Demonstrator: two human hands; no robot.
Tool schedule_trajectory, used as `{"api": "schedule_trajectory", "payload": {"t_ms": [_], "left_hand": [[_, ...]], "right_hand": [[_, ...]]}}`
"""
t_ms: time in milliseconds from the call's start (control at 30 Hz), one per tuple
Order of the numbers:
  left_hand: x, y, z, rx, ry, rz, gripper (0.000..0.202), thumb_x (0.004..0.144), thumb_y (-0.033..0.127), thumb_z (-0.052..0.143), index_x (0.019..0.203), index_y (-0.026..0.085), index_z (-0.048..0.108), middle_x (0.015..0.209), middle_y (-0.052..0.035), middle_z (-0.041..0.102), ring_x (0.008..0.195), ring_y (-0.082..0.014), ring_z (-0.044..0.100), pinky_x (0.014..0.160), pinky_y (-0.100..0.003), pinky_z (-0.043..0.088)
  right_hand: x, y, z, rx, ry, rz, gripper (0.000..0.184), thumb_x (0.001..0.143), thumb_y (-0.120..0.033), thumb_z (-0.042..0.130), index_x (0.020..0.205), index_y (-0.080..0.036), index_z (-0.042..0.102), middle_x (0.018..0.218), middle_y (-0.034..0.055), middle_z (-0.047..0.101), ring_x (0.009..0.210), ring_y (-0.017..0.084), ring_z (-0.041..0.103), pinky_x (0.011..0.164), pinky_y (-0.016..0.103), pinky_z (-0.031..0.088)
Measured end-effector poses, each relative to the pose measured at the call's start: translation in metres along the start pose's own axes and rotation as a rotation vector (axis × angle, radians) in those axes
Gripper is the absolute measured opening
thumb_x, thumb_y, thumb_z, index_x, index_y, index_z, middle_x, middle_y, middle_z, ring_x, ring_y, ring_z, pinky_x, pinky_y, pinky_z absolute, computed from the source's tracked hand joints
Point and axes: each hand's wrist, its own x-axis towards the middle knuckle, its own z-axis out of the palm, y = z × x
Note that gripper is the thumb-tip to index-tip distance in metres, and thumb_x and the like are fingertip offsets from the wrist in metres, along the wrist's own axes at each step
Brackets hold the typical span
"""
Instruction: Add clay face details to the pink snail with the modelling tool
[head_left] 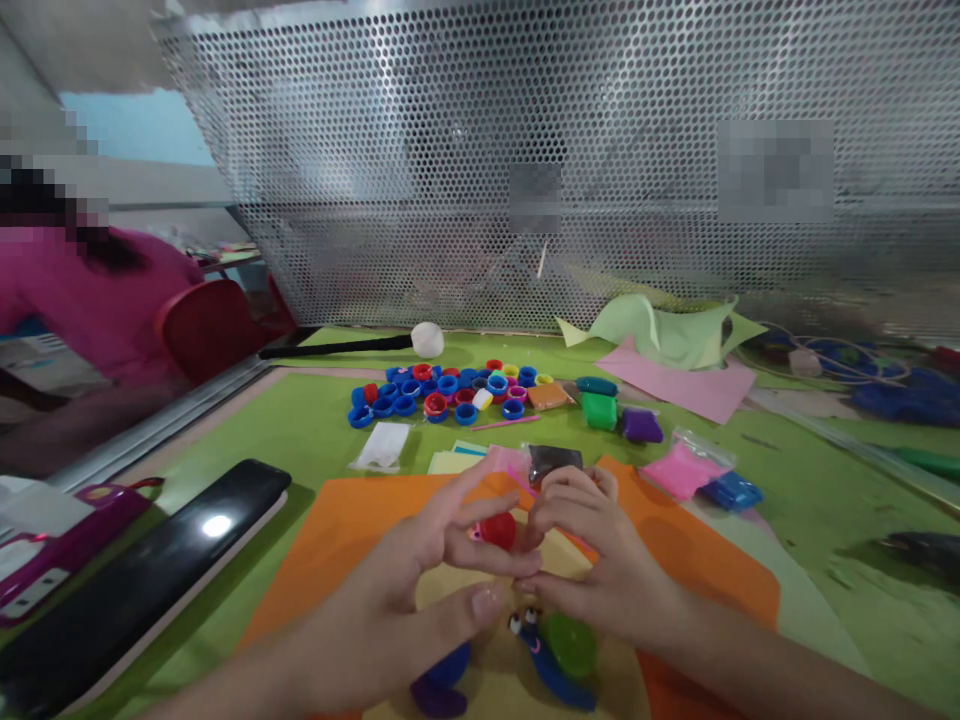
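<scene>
My left hand (pixel 442 565) hovers over a yellow sheet (pixel 622 685) on orange paper, its fingers spread apart. My right hand (pixel 592 550) has curled fingers and a thumb tip that meets a left fingertip; whatever the pinch may hold is hidden. Just below them lies a snail figure with a blue clay body (pixel 551 665), white eyes, a pink mouth and a green cap (pixel 571 643) as its shell. Beneath my left hand, a dark blue and purple figure (pixel 442 690) is partly covered. Between my hands shows a red cap (pixel 496 530) with a small pink face part beside it.
Several coloured bottle caps (pixel 448 385) are heaped behind the orange paper (pixel 330 520). Around them lie clay packets, such as a pink one (pixel 686 468) and a purple one (pixel 643 425). A black power bank-like slab (pixel 150 580) is at left. A perforated metal panel (pixel 465 150) borders the back.
</scene>
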Motion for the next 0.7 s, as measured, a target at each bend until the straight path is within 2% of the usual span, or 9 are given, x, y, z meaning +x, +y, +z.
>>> {"api": "schedule_trajectory", "payload": {"t_ms": [67, 133, 200, 267, 367, 467, 567, 700], "left_hand": [[0.0007, -0.0013, 0.0014, 0.004, -0.029, 0.008, 0.031, 0.084, 0.046, 0.049, 0.108, 0.032, 0.062, 0.128, -0.0012, 0.056, 0.133, -0.0226, 0.029, 0.109, -0.049, 0.020], [0.0011, -0.0026, 0.0033, 0.013, -0.063, 0.009, 0.033, 0.084, 0.044, 0.050, 0.114, 0.032, 0.058, 0.141, 0.0002, 0.039, 0.134, -0.0235, 0.025, 0.109, -0.048, 0.020], [0.0012, -0.0035, 0.0050, 0.033, -0.075, 0.013, 0.036, 0.082, 0.042, 0.053, 0.117, 0.032, 0.056, 0.147, 0.0007, 0.028, 0.135, -0.0256, 0.020, 0.108, -0.050, 0.018], [0.0011, -0.0038, 0.0058, 0.044, -0.063, 0.025, 0.036, 0.081, 0.042, 0.055, 0.116, 0.032, 0.057, 0.146, 0.0004, 0.030, 0.135, -0.0263, 0.020, 0.109, -0.051, 0.014], [0.0000, -0.0034, 0.0047, 0.039, -0.027, 0.013, 0.031, 0.083, 0.043, 0.052, 0.110, 0.032, 0.061, 0.136, -0.0006, 0.047, 0.134, -0.0242, 0.024, 0.109, -0.050, 0.014], [-0.0019, -0.0034, 0.0019, 0.013, 0.088, -0.026, 0.029, 0.085, 0.047, 0.047, 0.098, 0.029, 0.067, 0.127, -0.0008, 0.057, 0.134, -0.0238, 0.026, 0.109, -0.049, 0.018], [-0.0030, -0.0049, 0.0003, 0.041, 0.117, -0.019, 0.029, 0.086, 0.046, 0.045, 0.093, 0.029, 0.067, 0.130, 0.0008, 0.054, 0.134, -0.0235, 0.026, 0.110, -0.047, 0.020], [-0.0035, -0.0076, 0.0046, 0.152, 0.020, -0.003, 0.027, 0.085, 0.041, 0.049, 0.108, 0.031, 0.060, 0.139, 0.0006, 0.043, 0.132, -0.0244, 0.030, 0.108, -0.045, 0.025]], "right_hand": [[0.0004, -0.0004, 0.0010, 0.000, -0.008, -0.006, 0.014, 0.069, -0.027, 0.068, 0.067, -0.024, 0.054, 0.066, -0.0042, 0.063, 0.079, 0.022, 0.053, 0.074, 0.041, 0.031], [0.0009, -0.0014, 0.0023, 0.003, -0.015, -0.014, 0.015, 0.067, -0.024, 0.069, 0.069, -0.024, 0.054, 0.066, -0.0052, 0.062, 0.078, 0.021, 0.054, 0.074, 0.040, 0.032], [0.0011, -0.0024, 0.0032, 0.007, -0.019, -0.019, 0.016, 0.065, -0.023, 0.070, 0.070, -0.024, 0.055, 0.067, -0.0051, 0.062, 0.077, 0.021, 0.054, 0.073, 0.040, 0.032], [0.0012, -0.0032, 0.0033, 0.011, -0.023, -0.019, 0.017, 0.064, -0.023, 0.071, 0.069, -0.023, 0.054, 0.067, -0.0046, 0.061, 0.076, 0.021, 0.054, 0.073, 0.040, 0.031], [0.0013, -0.0036, 0.0016, 0.029, -0.033, -0.019, 0.018, 0.065, -0.021, 0.071, 0.068, -0.023, 0.053, 0.066, -0.0047, 0.061, 0.078, 0.022, 0.054, 0.075, 0.042, 0.030], [0.0015, -0.0025, -0.0010, 0.049, -0.043, -0.022, 0.016, 0.070, -0.024, 0.070, 0.069, -0.022, 0.053, 0.068, -0.0041, 0.063, 0.080, 0.022, 0.054, 0.075, 0.042, 0.030], [0.0016, -0.0011, -0.0019, 0.057, -0.048, -0.038, 0.016, 0.074, -0.027, 0.067, 0.069, -0.022, 0.053, 0.067, -0.0043, 0.063, 0.079, 0.021, 0.054, 0.074, 0.041, 0.029], [0.0019, -0.0016, 0.0008, 0.057, -0.037, -0.077, 0.016, 0.072, -0.023, 0.066, 0.067, -0.022, 0.052, 0.064, -0.0047, 0.061, 0.079, 0.021, 0.053, 0.074, 0.042, 0.029]]}}
